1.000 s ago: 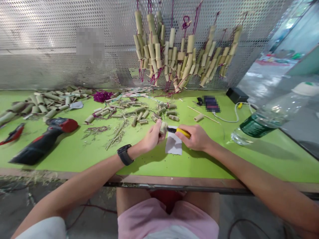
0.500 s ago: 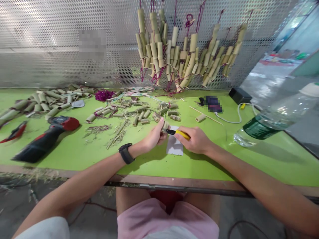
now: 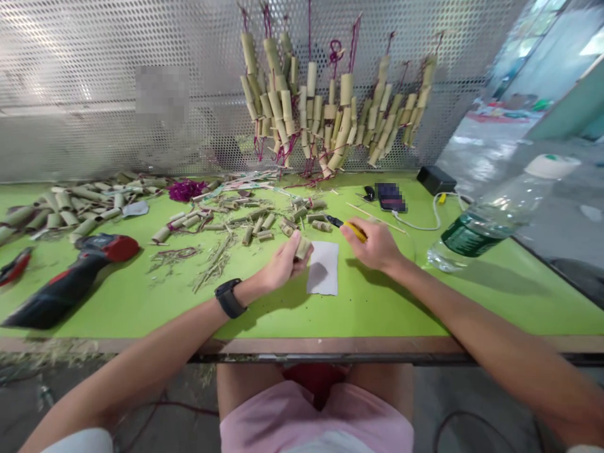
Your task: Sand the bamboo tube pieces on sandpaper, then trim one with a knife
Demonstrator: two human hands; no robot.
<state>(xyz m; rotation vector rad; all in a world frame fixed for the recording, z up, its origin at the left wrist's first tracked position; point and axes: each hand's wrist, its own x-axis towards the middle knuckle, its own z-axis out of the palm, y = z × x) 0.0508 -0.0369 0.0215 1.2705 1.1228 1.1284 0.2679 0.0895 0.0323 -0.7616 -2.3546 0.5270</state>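
My left hand (image 3: 282, 261) is closed around a short piece of bamboo tube (image 3: 302, 247), held just above the green table (image 3: 264, 314). In my right hand (image 3: 375, 244) is a yellow-handled utility knife (image 3: 355, 231), its dark tip pointing up and to the left, apart from the bamboo. A white sheet of paper (image 3: 323, 269) lies flat between and below the two hands. Cut bamboo pieces (image 3: 258, 228) are scattered beyond my left hand, with thin shavings (image 3: 214, 261) beside them.
A red-and-black power tool (image 3: 75, 277) and red-handled cutters (image 3: 16, 264) lie at left, before a bamboo pile (image 3: 70, 204). Purple string (image 3: 186, 190) sits behind. Strung bamboo pieces (image 3: 346, 88) hang on the mesh panel. At right stand a water bottle (image 3: 472, 226) and a cabled phone (image 3: 391, 198).
My right hand has drawn the knife away from the bamboo piece, up and to the right. My left hand still holds the bamboo. The view has shifted slightly.
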